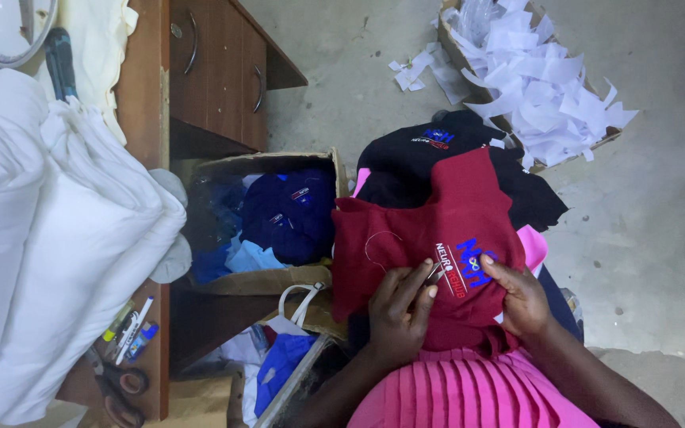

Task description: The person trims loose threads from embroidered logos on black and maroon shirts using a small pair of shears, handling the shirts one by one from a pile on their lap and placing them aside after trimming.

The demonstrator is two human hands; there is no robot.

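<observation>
At the bottom of the frame, nearest to you, your pink pleated skirt (453,392) covers your lap, and the dark red garment (430,238) lies on it, a little right of the centre. Your left hand (398,305) is closed in a pinch: the fingers hold a small metal tool (435,272), thin and silver, against the embroidered emblem (465,269) on the cloth. I cannot tell exactly what tool it is. Your right hand (521,297) presses flat on the garment just beside the emblem, with the fingers bent and the thumb on top, and it holds the cloth down. A thin white thread (378,242) makes a loop on the red cloth, to the left of the emblem.

Behind the red garment, a black garment (438,154) lies on the pile. At the upper right of the frame, a flat box of white paper scraps (541,75) stands on the floor. In the centre left, a cardboard box (267,162) holds blue clothes (287,214). At the left, folded white cloth (49,230) lies on the wooden desk (140,87), with scissors (116,388) and pens (130,323) near its lower edge.
</observation>
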